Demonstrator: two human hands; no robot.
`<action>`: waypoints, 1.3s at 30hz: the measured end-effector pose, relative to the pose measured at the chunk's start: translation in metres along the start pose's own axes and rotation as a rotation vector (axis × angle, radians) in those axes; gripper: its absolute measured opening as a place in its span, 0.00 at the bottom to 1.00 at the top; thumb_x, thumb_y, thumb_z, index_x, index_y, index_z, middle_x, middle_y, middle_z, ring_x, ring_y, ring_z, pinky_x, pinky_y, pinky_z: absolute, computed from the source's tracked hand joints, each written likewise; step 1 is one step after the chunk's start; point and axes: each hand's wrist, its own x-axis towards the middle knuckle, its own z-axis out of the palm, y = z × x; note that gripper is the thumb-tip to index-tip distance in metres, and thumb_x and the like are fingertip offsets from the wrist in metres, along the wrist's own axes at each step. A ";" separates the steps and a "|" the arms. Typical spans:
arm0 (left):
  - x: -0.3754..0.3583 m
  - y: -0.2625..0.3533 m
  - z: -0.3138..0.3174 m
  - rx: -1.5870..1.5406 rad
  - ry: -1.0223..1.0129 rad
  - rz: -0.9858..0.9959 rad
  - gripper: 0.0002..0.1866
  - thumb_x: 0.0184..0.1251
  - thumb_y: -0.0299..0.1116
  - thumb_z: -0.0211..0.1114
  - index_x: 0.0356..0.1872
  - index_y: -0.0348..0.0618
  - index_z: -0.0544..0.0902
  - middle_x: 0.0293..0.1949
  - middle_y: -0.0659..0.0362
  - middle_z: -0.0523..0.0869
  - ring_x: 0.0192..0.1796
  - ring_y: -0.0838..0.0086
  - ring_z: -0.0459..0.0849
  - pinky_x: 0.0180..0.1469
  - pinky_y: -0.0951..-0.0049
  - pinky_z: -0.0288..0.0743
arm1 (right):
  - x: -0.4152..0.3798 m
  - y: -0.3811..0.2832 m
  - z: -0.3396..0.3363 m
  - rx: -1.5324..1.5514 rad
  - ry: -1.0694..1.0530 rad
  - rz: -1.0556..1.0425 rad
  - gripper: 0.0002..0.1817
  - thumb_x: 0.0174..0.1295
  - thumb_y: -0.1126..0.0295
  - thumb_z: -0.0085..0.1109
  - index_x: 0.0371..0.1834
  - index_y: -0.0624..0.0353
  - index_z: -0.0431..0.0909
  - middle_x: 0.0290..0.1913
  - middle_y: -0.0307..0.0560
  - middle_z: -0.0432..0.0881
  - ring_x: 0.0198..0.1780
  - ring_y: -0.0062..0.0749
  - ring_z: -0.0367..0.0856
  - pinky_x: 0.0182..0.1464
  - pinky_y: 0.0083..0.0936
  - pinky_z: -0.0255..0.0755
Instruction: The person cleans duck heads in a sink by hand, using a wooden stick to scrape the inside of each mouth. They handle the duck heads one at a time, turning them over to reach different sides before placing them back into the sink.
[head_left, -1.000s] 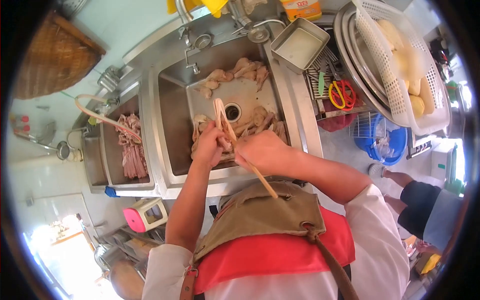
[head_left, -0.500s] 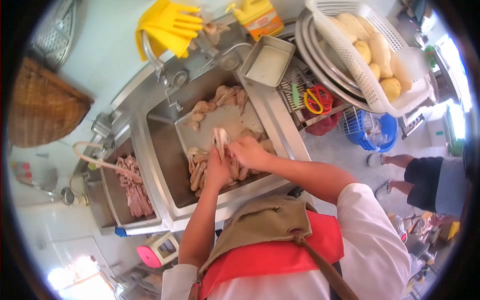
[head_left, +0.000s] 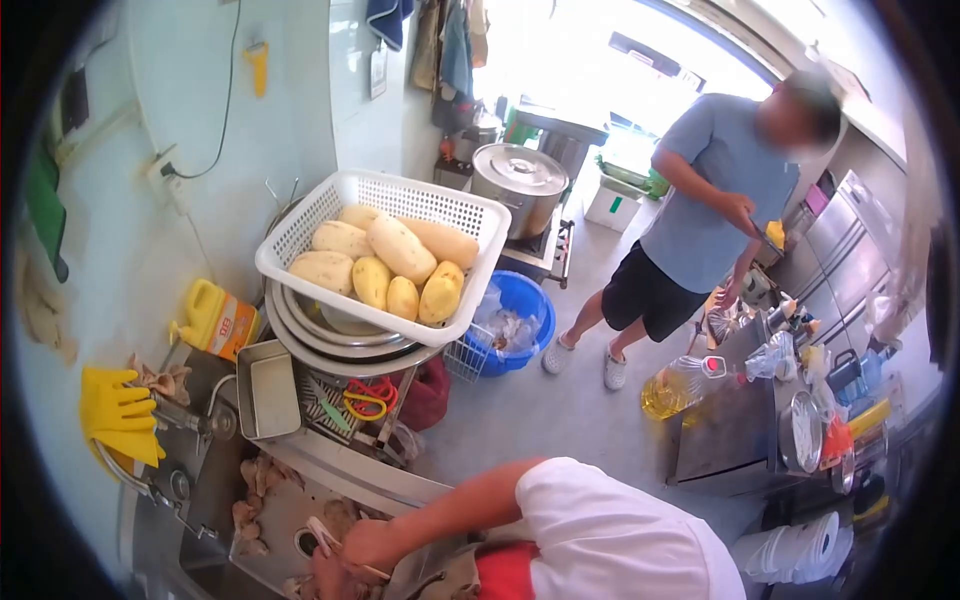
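Observation:
At the bottom of the view, my two hands meet over the steel sink. My left hand is wrapped round a pale piece of raw poultry, whose end sticks up above the fingers. Against it my right hand is closed, its fingertips at the same piece; their exact hold is partly hidden. More raw poultry pieces lie along the left side of a metal tray in the sink. Others are partly visible below my hands, cut off by the frame's dark edge.
A white basket of potatoes and long pale gourds rests on stacked steel bowls. Red and yellow scissors lie beside a metal pan. Yellow gloves hang over the tap. Another person stands beyond a blue bucket.
My head view has swung up and to the right, so the hands now sit at the bottom edge and the standing person shows fully. Both hands remain together at the poultry piece.

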 end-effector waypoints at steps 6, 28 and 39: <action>0.016 0.016 0.025 0.054 -0.082 0.030 0.15 0.70 0.30 0.58 0.56 0.40 0.71 0.43 0.53 0.83 0.42 0.68 0.84 0.43 0.65 0.81 | 0.005 0.018 0.000 -0.069 -0.078 0.131 0.11 0.48 0.63 0.60 0.19 0.60 0.79 0.22 0.56 0.81 0.28 0.57 0.82 0.29 0.49 0.75; 0.010 -0.006 0.018 -0.143 -0.099 -0.019 0.19 0.74 0.30 0.56 0.62 0.41 0.67 0.45 0.50 0.83 0.44 0.64 0.85 0.45 0.63 0.83 | -0.009 0.034 0.057 -0.094 -0.019 0.123 0.08 0.49 0.62 0.59 0.20 0.50 0.83 0.24 0.52 0.83 0.25 0.46 0.83 0.26 0.47 0.74; 0.076 -0.220 0.020 0.723 -0.085 0.131 0.27 0.59 0.39 0.65 0.58 0.36 0.72 0.47 0.40 0.81 0.51 0.48 0.81 0.52 0.54 0.75 | -0.025 0.000 0.016 0.347 -0.207 0.536 0.15 0.68 0.63 0.50 0.29 0.63 0.76 0.30 0.66 0.79 0.37 0.65 0.78 0.38 0.52 0.71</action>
